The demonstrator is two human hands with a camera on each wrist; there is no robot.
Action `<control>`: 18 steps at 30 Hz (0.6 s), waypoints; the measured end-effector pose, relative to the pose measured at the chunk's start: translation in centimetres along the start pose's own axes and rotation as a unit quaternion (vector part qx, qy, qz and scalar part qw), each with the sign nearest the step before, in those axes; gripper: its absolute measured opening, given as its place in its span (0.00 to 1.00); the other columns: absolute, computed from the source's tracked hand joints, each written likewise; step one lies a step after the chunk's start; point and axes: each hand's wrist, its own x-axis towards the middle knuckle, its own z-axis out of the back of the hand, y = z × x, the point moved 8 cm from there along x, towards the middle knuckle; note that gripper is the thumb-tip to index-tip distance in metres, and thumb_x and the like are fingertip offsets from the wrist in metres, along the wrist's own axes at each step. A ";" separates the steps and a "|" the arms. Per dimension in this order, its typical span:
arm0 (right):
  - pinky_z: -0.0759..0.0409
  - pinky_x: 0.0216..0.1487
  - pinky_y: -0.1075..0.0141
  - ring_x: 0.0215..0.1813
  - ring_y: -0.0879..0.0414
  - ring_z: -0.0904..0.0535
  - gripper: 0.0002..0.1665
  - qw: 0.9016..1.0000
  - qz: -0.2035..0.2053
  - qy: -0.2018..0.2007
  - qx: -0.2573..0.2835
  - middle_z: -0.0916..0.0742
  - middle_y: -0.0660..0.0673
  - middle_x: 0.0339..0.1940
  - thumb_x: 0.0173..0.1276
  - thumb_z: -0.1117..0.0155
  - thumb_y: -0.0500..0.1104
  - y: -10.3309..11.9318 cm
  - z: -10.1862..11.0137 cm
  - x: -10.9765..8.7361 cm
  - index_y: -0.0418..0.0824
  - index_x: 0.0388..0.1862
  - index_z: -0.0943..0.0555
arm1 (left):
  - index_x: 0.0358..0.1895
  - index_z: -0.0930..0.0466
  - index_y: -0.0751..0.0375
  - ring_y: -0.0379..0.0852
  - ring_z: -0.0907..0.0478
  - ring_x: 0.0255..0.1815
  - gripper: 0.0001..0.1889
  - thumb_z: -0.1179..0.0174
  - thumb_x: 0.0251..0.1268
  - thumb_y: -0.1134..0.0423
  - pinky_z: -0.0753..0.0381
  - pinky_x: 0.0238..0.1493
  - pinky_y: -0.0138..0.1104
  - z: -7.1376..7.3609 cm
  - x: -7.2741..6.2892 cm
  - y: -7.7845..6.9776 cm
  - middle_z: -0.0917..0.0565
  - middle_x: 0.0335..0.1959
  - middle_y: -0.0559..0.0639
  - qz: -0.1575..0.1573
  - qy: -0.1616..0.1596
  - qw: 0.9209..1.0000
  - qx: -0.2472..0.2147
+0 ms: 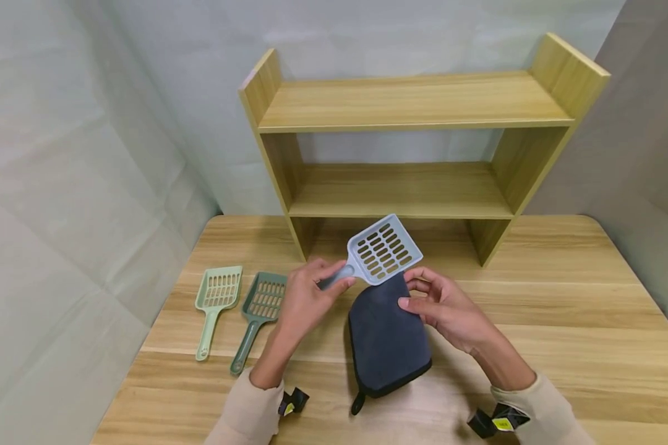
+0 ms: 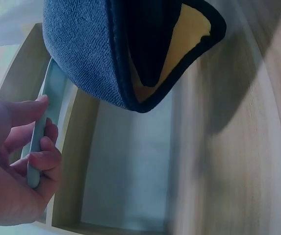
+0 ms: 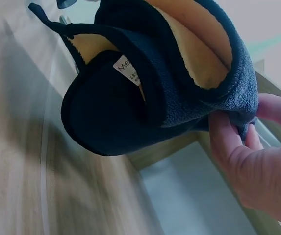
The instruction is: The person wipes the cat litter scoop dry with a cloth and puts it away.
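My left hand [image 1: 306,296] grips a pale blue slotted litter scoop [image 1: 354,267] by its handle, the pan pointing up and right. In the left wrist view the fingers curl round the scoop's handle [image 2: 35,166]. My right hand [image 1: 451,312] pinches the upper right edge of a folded dark blue cloth [image 1: 386,340], thumb on the front. It hangs close over the table, with black edging, a yellow-orange inner side and a hanging loop [image 1: 359,403]. A white label [image 3: 126,69] shows among its folds. The scoop's pan overlaps the cloth's top corner in the head view.
On the table [image 1: 579,346], a light green scoop [image 1: 209,327] and a dark green scoop [image 1: 246,347] lie to the left, the dark one partly behind my left hand. A wooden shelf unit [image 1: 401,191] stands at the back, beyond both hands.
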 end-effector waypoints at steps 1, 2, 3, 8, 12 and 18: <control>0.18 0.38 0.73 0.41 0.63 0.19 0.20 1.000 0.000 0.001 0.002 0.21 0.47 0.50 0.74 0.34 0.29 0.0 -0.1 0.0 0.40 0.59 0.28 | 0.57 0.09 0.62 0.48 0.16 0.37 0.22 0.20 0.61 0.61 0.25 0.36 0.31 0.0 0.0 0.1 0.08 0.40 0.54 0.001 0.000 1.000 0.000; 0.17 0.39 0.73 0.42 0.63 0.18 0.20 1.000 -0.001 0.002 0.004 0.21 0.46 0.50 0.75 0.34 0.29 0.0 -0.1 0.1 0.40 0.59 0.28 | 0.57 0.09 0.62 0.48 0.15 0.38 0.22 0.20 0.61 0.61 0.25 0.36 0.31 0.0 0.0 0.1 0.08 0.40 0.54 0.003 0.000 1.000 -0.001; 0.16 0.40 0.72 0.42 0.62 0.18 0.20 1.000 -0.001 0.003 0.009 0.21 0.46 0.51 0.75 0.34 0.29 0.1 -0.1 0.1 0.40 0.60 0.28 | 0.57 0.09 0.62 0.48 0.15 0.38 0.22 0.20 0.61 0.61 0.26 0.36 0.31 0.1 0.0 0.2 0.08 0.40 0.54 0.007 0.001 1.000 -0.002; 0.13 0.43 0.70 0.43 0.61 0.14 0.19 0.999 0.009 -0.006 0.039 0.18 0.48 0.51 0.76 0.37 0.28 0.8 0.7 -0.1 0.42 0.60 0.26 | 0.56 0.09 0.63 0.48 0.14 0.39 0.21 0.19 0.60 0.61 0.24 0.37 0.31 0.6 0.1 0.5 0.07 0.41 0.54 0.013 -0.002 1.000 -0.008; 0.17 0.39 0.75 0.41 0.64 0.15 0.19 0.998 0.031 -0.039 0.048 0.17 0.52 0.49 0.76 0.38 0.27 1.8 2.2 -0.5 0.46 0.58 0.24 | 0.56 0.08 0.63 0.47 0.15 0.38 0.21 0.19 0.60 0.62 0.23 0.37 0.31 1.0 0.2 0.8 0.07 0.41 0.55 0.011 0.000 1.000 -0.010; 0.25 0.30 0.78 0.40 0.66 0.18 0.19 0.994 0.058 -0.078 0.057 0.17 0.55 0.46 0.76 0.38 0.26 2.7 3.8 -1.0 0.48 0.55 0.20 | 0.56 0.09 0.65 0.46 0.16 0.37 0.21 0.20 0.60 0.63 0.23 0.36 0.30 1.4 0.3 0.7 0.07 0.41 0.56 0.009 0.010 1.000 -0.010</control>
